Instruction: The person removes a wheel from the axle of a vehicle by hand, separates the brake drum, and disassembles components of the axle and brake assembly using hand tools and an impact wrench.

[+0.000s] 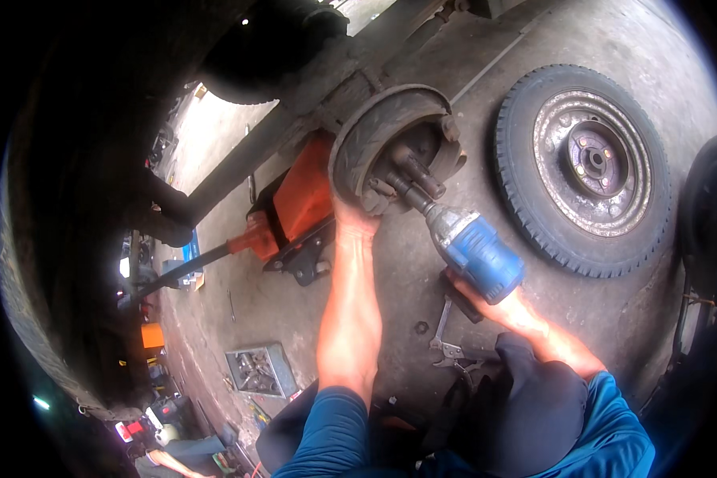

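A round brake assembly [357, 147] with curved shoes sits on the end of a vehicle's axle, and a bare spindle [419, 174] sticks out of it. My left hand [358, 221] reaches to its lower edge; the fingers are hidden behind the metal. In my right hand [472, 293] is a blue cordless impact wrench [483, 253], gripped by its handle. The long socket [411, 193] on the wrench points up into the brake assembly, just below the spindle. Whether the socket is seated on a fastener cannot be seen.
A wheel with its tyre [518, 159] lies at right. Behind the brake stands a red jack [303, 199]. Locking pliers [452, 350] and a nut [421, 327] are on the floor, left of which is a parts tray [284, 368]. Another person's arm [175, 464] shows lower left.
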Action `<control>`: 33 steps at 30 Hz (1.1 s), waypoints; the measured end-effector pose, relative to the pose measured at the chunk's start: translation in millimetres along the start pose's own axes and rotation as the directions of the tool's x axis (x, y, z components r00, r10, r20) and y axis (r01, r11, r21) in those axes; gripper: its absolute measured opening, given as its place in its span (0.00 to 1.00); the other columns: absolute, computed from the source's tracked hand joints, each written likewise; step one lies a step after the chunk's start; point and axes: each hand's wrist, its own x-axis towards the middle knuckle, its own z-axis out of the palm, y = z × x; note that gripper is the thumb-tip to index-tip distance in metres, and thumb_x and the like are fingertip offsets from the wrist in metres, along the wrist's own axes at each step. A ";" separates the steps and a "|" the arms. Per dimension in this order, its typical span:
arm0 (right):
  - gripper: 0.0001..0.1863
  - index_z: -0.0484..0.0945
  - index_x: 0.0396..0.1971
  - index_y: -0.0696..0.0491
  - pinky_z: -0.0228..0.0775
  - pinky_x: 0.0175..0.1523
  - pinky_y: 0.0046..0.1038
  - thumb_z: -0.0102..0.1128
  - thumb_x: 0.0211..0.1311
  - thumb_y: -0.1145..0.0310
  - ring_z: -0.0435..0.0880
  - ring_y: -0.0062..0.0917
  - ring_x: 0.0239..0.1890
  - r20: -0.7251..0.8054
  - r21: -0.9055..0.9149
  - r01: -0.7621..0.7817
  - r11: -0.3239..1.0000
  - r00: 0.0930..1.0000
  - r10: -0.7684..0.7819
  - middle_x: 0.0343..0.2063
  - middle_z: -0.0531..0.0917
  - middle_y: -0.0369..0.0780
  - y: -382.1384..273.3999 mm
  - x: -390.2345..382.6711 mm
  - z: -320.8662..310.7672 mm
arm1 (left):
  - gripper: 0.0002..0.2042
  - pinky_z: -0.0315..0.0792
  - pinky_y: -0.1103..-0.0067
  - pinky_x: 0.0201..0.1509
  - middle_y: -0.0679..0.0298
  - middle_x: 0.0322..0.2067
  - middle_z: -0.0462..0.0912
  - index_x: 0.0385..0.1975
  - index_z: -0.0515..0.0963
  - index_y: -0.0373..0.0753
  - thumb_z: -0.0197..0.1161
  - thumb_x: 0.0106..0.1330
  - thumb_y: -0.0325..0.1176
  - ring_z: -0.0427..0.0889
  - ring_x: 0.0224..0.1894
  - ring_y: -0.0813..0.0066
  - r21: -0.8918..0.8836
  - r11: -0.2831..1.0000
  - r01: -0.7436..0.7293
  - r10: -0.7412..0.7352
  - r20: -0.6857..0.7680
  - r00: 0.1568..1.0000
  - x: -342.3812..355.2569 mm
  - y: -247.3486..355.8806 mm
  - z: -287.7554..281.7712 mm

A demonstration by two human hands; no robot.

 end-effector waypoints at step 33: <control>0.12 0.77 0.34 0.55 0.71 0.37 0.25 0.65 0.49 0.71 0.78 0.19 0.30 0.011 0.492 -0.377 0.785 0.904 0.427 0.29 0.80 0.35 0.2 -6.9 9.8 | 0.14 0.66 0.72 0.54 0.61 0.43 0.78 0.46 0.71 0.33 0.45 0.64 0.30 0.75 0.46 0.71 0.082 0.984 0.160 -0.163 0.040 0.986 3.5 29.9 -16.6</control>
